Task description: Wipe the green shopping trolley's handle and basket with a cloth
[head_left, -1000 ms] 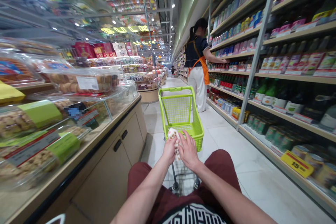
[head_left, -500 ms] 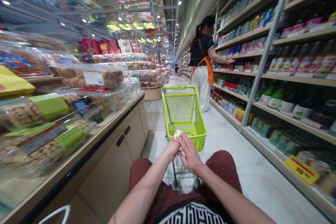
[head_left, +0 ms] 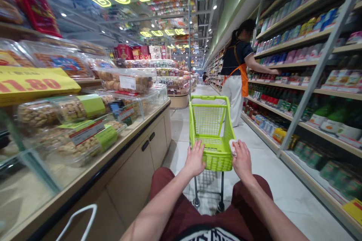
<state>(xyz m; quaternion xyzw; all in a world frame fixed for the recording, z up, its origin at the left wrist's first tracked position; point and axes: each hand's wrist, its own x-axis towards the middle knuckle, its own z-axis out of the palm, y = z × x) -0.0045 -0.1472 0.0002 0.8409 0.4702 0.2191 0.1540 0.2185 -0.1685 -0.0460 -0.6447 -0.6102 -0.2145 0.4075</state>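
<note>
A lime-green shopping cart with a slatted plastic basket stands in the aisle before my knees. My left hand is at the near left corner of its basket, fingers stretched forward, holding nothing. Whether its fingers touch the plastic I cannot tell. At the near right corner, my right hand is closed around a small crumpled white tissue, which shows between the fingers and the basket's side. No goods are visible in the basket.
On the left runs a counter with plastic boxes of snacks behind glass. Tall shelves of bottles and cans line the right. A person in an orange apron reaches toward them, just beyond the cart.
My hands were together around the tissue in front of the basket. They have parted, left hand to the left corner and right hand to the right with the tissue. My view has turned left.
</note>
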